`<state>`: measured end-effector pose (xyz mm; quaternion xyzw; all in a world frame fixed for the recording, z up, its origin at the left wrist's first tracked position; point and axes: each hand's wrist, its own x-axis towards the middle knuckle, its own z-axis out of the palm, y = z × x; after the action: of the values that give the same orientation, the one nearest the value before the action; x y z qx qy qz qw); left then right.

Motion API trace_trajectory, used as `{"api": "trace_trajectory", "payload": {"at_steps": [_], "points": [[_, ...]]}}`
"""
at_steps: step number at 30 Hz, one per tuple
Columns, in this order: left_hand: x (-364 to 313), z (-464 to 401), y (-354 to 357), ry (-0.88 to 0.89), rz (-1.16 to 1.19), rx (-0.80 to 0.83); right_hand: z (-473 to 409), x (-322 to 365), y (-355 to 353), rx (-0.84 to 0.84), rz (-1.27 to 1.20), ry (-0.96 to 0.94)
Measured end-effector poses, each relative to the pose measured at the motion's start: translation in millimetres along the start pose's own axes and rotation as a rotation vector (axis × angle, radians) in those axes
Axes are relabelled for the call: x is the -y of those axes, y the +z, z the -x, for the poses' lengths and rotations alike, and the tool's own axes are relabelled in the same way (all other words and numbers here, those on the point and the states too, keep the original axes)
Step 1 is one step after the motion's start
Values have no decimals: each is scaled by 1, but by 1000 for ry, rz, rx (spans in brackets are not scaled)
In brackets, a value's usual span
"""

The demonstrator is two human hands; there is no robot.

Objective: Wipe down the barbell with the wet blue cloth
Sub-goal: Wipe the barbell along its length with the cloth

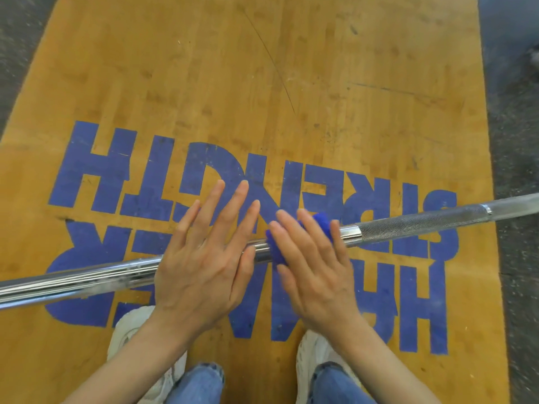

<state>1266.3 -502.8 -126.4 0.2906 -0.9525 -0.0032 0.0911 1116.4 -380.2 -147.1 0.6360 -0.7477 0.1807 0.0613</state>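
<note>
Lying across a yellow wooden lifting platform (320, 68), one steel barbell (87, 279), running from the lower left edge up to the right edge.

Item, bar surface: smooth and shiny on the left stretch; a knurled section (423, 224) towards the right, past a bright collar ring.

Item, blue cloth (322, 221): bunched up on the bar near its middle, mostly hidden under the right hand; blue shows past the fingertips and at the near side of the bar. Whether it is wet cannot be told.

Item, right hand (315, 266): palm down on the cloth, fingers straight and lying close together, pressing the cloth flat to the bar rather than curled round it. Slightly blurred.

Item, left hand (201, 266): palm down over the smooth part of the bar, just beside the right hand, fingers straight and spread apart, pointing away from the person. The thumb lies along the bar next to the cloth.

Item, platform marking: large blue lettering (131, 176), upside down from where the person stands, reading HAMMER STRENGTH; the bar crosses it.

Item, person: two white shoes (128, 339) and blue jeans (198, 386) at the bottom edge, feet set either side of the hands.

Item, surround: dark speckled flooring (519, 141) along both sides of the platform.
</note>
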Motion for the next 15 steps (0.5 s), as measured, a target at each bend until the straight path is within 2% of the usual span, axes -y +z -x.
{"api": "trace_trajectory", "payload": {"at_steps": [4,6,9,13,15], "points": [[5,-13,2,-17,18,-6,-6,-18,-1,-95,8,280],[9,-18,3,-21,10,-8,-17,5,7,-100,-37,257],[15,-28,5,-18,27,-18,-22,-1,10,-49,-25,57],[21,-42,5,-55,67,-38,-30,-16,11,-96,9,269],[25,-51,4,-78,82,-60,-46,3,16,-87,-36,263]]}}
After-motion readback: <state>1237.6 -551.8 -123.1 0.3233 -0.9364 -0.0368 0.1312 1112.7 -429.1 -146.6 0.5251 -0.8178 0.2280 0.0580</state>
